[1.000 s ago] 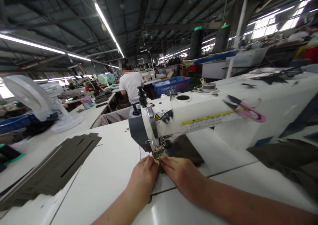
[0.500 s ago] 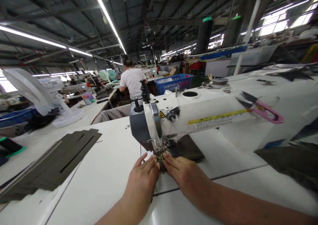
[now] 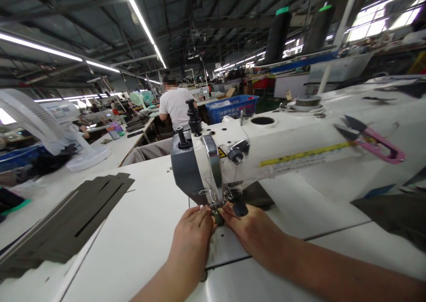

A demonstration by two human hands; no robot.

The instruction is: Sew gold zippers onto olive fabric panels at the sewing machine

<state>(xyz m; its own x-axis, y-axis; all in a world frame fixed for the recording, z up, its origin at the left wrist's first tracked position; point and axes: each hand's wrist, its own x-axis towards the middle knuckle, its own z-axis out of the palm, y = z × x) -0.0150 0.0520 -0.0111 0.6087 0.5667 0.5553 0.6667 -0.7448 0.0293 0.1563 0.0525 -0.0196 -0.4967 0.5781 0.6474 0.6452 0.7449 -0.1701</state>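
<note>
A white industrial sewing machine head (image 3: 233, 160) stands on the white table (image 3: 133, 213), with its presser foot and needle (image 3: 215, 207) low in the middle of the view. My left hand (image 3: 191, 240) curls in from the near side, its fingertips at the foot and on a small dark olive fabric piece (image 3: 218, 220). My right hand (image 3: 251, 231) comes in from the right, its fingers beside the foot and partly hidden. Behind the foot lies more dark fabric (image 3: 259, 195). Further left rests a stack of olive slotted fabric pieces (image 3: 69, 217).
Pink-handled thread snips (image 3: 376, 142) lie on the machine arm. Two thread cones (image 3: 278, 37) stand behind it. A white fan (image 3: 36, 124) stands on the left, and a co-worker (image 3: 175, 109) sits ahead beside a blue crate (image 3: 231, 109).
The view has turned, shifting the machine and snips rightward in the picture. My fingers have curled closer around the presser foot, and a dark round part now shows beside my right hand.
</note>
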